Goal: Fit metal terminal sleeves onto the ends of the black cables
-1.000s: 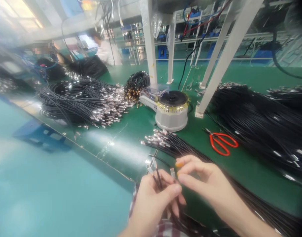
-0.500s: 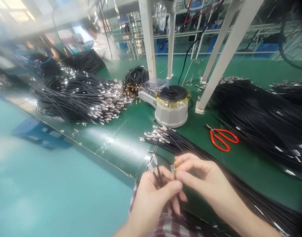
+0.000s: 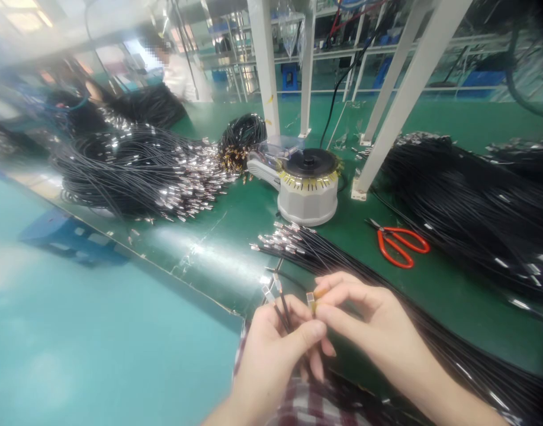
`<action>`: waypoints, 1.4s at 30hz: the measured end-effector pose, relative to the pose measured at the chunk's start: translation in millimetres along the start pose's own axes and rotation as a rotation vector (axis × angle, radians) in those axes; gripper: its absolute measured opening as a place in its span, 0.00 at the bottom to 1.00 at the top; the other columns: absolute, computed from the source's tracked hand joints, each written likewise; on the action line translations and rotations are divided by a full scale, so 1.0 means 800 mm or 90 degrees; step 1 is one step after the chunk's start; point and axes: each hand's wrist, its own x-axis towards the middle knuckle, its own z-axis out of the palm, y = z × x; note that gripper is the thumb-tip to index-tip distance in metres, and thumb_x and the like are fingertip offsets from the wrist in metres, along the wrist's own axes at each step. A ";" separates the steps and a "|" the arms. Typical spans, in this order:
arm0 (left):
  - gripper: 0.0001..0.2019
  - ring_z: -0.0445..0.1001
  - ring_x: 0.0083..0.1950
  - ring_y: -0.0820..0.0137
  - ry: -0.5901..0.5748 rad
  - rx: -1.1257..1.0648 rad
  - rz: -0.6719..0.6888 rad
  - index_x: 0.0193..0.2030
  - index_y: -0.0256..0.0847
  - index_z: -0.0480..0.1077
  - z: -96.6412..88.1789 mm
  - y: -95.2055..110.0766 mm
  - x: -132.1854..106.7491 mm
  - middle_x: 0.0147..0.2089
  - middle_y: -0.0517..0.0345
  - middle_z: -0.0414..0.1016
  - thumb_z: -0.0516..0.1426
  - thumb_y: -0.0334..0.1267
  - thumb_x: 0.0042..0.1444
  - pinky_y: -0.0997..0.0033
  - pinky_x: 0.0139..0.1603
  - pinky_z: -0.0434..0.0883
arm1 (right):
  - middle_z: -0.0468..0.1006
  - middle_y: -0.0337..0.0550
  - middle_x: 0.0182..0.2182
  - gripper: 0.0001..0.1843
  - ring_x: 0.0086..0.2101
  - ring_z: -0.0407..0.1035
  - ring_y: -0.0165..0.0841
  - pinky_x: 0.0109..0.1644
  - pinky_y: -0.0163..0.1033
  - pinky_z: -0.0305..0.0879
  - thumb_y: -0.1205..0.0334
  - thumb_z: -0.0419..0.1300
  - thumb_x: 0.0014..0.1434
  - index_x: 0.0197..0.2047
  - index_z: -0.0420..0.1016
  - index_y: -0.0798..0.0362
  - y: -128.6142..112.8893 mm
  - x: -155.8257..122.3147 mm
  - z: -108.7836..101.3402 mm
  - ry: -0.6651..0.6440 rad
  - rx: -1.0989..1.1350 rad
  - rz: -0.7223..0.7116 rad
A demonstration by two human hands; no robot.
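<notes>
My left hand (image 3: pixel 278 352) is closed round a few thin black wires (image 3: pixel 280 309) whose metal-tipped ends stick up between thumb and fingers. My right hand (image 3: pixel 369 322) pinches the tip of another wire together with a small amber strip of tape (image 3: pixel 314 300). Both hands meet low in the middle of the view, over the near edge of the green bench (image 3: pixel 218 260). Just beyond them lies a bundle of black wires with metal terminals (image 3: pixel 289 244).
A white tape dispenser (image 3: pixel 305 184) stands behind the bundle, with red-handled scissors (image 3: pixel 399 244) to its right. Large heaps of black wires lie left (image 3: pixel 138 171) and right (image 3: pixel 471 207). White frame legs (image 3: pixel 398 100) rise from the bench. People work at the far left.
The hands have stayed together on the wires. The view has shifted slightly, so the bench items sit a little higher in the picture.
</notes>
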 end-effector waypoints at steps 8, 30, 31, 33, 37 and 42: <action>0.12 0.71 0.15 0.76 0.011 -0.003 -0.025 0.28 0.39 0.63 0.002 0.005 -0.002 0.22 0.56 0.78 0.63 0.36 0.53 0.83 0.15 0.61 | 0.77 0.43 0.37 0.07 0.46 0.71 0.40 0.52 0.43 0.62 0.61 0.67 0.51 0.23 0.78 0.50 0.000 -0.001 0.002 0.020 -0.039 -0.017; 0.14 0.71 0.16 0.76 -0.008 0.042 0.008 0.30 0.39 0.64 0.003 0.008 -0.008 0.22 0.58 0.77 0.64 0.41 0.54 0.82 0.17 0.64 | 0.77 0.44 0.38 0.07 0.46 0.71 0.40 0.54 0.44 0.62 0.63 0.66 0.52 0.23 0.76 0.51 -0.002 0.000 0.006 0.012 -0.057 -0.003; 0.14 0.71 0.16 0.76 -0.012 0.047 0.018 0.29 0.39 0.63 0.003 0.009 -0.007 0.22 0.58 0.77 0.63 0.43 0.56 0.82 0.17 0.64 | 0.77 0.44 0.39 0.07 0.46 0.71 0.40 0.54 0.44 0.62 0.63 0.66 0.52 0.23 0.76 0.51 -0.002 0.000 0.007 0.009 -0.059 -0.005; 0.15 0.71 0.16 0.76 -0.013 0.055 0.036 0.27 0.38 0.64 0.004 0.012 -0.007 0.21 0.56 0.76 0.60 0.45 0.59 0.81 0.17 0.64 | 0.77 0.45 0.40 0.07 0.48 0.70 0.40 0.55 0.44 0.62 0.62 0.66 0.52 0.23 0.76 0.51 -0.003 -0.001 0.007 0.008 -0.065 -0.010; 0.15 0.71 0.16 0.76 0.001 0.064 0.050 0.28 0.36 0.68 0.003 0.014 -0.005 0.22 0.54 0.77 0.57 0.45 0.61 0.81 0.18 0.64 | 0.77 0.45 0.42 0.08 0.49 0.70 0.40 0.56 0.44 0.61 0.59 0.65 0.54 0.25 0.78 0.50 -0.002 -0.003 0.004 0.003 -0.080 -0.014; 0.15 0.71 0.16 0.76 0.011 0.047 0.065 0.31 0.35 0.71 0.003 0.012 -0.005 0.22 0.54 0.77 0.58 0.47 0.60 0.81 0.17 0.63 | 0.77 0.46 0.46 0.12 0.49 0.70 0.40 0.55 0.43 0.63 0.53 0.58 0.62 0.37 0.81 0.49 0.005 -0.004 -0.006 0.007 -0.075 -0.035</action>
